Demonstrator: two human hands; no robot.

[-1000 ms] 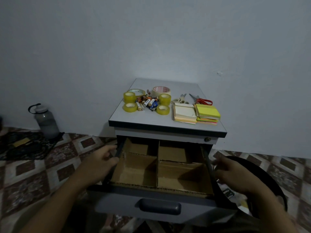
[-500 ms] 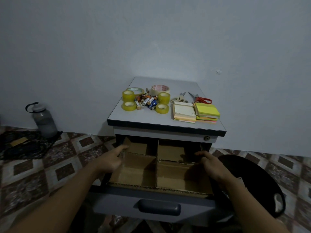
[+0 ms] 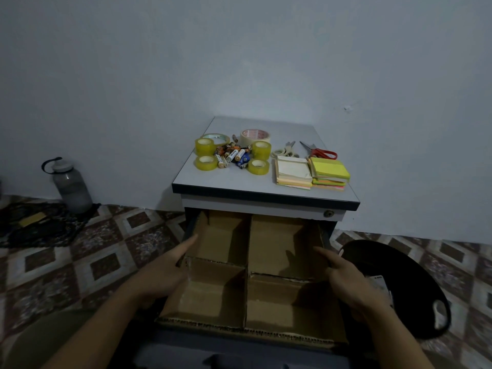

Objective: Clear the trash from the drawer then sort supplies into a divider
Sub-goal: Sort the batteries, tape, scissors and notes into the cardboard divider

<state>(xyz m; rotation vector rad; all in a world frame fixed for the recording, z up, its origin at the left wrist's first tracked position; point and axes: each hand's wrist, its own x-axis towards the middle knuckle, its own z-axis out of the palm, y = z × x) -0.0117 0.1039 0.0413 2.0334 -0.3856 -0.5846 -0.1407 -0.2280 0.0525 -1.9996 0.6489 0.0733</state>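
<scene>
Over by the wall on the left, a bottle (image 3: pixel 70 186) is standing on the floor beside a dark mat (image 3: pixel 40 227).

The left hand (image 3: pixel 165 272) is lying flat along the outside of the divider (image 3: pixel 247 249), fingers straight and pressing its left cardboard wall, not curling round anything. The divider is sitting in the open drawer (image 3: pixel 239 352). Its four compartments, two by two, are all showing bare cardboard.

The supplies are waiting on the cabinet top (image 3: pixel 239 182), above and beyond both hands, toward the wall. The tape rolls (image 3: pixel 205 146) are ringing a heap of batteries (image 3: pixel 234 155) on the left half. That is lying nearer the left hand and roughly over the left compartments. The scissors (image 3: pixel 320 151) are lying behind two note stacks (image 3: pixel 330 171) on the right half, blades pointing back and left, handles to the right.

The right hand (image 3: pixel 348 278) is mirroring the left, its fingers stretched forward against the divider's right wall and holding nothing. It is the nearer one for the notes and scissors.

A black bin (image 3: pixel 399 265) is sitting on the floor just right of the drawer, with something pale showing inside.

I am judging the trash cleared and the divider being seated. Sorting would mean each hand lifting up and away to its own side of the top.
</scene>
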